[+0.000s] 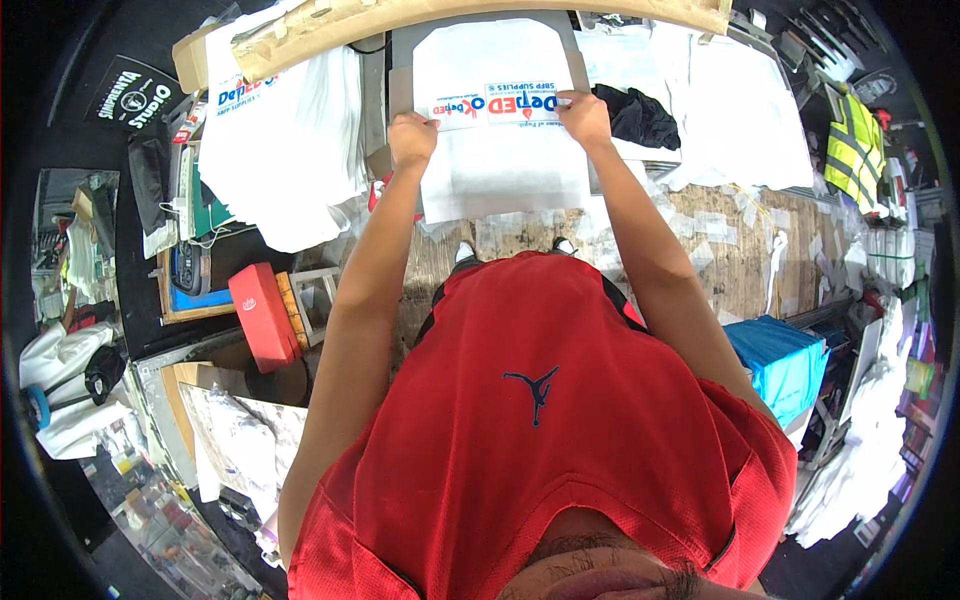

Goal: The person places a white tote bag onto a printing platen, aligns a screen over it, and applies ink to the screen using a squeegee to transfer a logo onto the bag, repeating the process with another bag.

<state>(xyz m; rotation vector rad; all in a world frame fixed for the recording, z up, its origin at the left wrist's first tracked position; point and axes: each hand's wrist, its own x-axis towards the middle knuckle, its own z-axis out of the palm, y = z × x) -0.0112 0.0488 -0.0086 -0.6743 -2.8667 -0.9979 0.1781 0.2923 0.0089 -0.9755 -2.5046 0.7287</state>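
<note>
A white cloth piece point(505, 180) with clipped upper corners lies flat over a grey board point(402, 88) in front of me. Across its middle runs a thin film point(524, 104) with red and blue print. My left hand point(412, 138) is closed in a pinch at the film's left end. At the right end, my right hand point(585, 118) pinches its edge, thumb and fingers pressed together. Both arms reach straight forward, and the film lies close over the cloth between my hands.
Left of the board hangs a stack of printed white cloth point(285, 150); more white cloth point(745, 115) lies on the right. A black cloth point(638, 115) sits beside my right hand. A brown cardboard roll point(480, 18) crosses the far edge. A red box point(265, 315) stands lower left.
</note>
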